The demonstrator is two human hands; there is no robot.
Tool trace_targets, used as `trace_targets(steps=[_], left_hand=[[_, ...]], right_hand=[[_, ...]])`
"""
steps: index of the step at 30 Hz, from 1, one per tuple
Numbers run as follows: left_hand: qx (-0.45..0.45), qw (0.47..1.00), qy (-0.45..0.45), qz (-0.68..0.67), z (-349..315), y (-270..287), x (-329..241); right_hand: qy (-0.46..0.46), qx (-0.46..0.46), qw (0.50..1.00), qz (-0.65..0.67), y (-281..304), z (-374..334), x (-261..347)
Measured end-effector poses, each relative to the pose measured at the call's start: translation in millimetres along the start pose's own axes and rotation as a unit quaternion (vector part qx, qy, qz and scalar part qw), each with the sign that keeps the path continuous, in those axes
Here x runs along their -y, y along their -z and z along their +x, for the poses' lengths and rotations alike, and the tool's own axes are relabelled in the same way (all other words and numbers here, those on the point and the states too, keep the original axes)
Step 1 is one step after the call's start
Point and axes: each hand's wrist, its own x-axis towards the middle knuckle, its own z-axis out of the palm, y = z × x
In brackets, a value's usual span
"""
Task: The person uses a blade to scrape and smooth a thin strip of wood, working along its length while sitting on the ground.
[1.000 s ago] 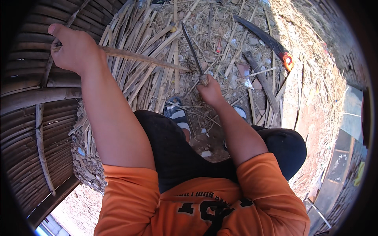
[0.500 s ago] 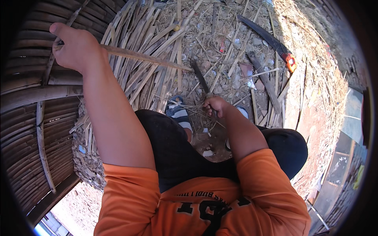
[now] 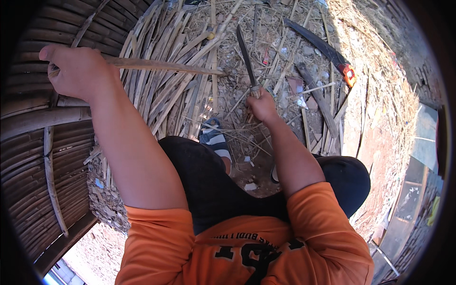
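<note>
My left hand is closed around one end of a long bamboo strip, held out at the upper left; the strip's far end reaches toward the middle. In my right hand is a machete, its handle gripped and its dark blade pointing up and away from me. The blade stands just right of the strip's end, apart from it. Beneath the strip lies a pile of split bamboo strips.
A pruning saw with an orange-and-black handle lies at the far right. Near it rests a dark length of wood. A slatted bamboo wall rises at my left. Straw and scraps cover the ground around my sandalled foot.
My right hand has risen and moved away from me, swinging the machete blade more upright. The left hand has shifted left, drawing the bamboo strip with it.
</note>
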Motion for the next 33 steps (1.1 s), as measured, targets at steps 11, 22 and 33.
trace_targets(steps=[11, 22, 33], left_hand=[[0.011, 0.998, -0.003, -0.059, 14, -4, 14], [0.017, 0.998, 0.003, -0.054, 9, -4, 14], [0.018, 1.000, 0.013, 0.006, 10, -5, 14]], right_hand=[[-0.060, 0.022, 0.947, -0.314, -44, -10, -76], [-0.067, 0.050, 0.996, 0.027, -27, 5, -28], [-0.062, 0.044, 0.941, -0.331, -46, -12, -79]])
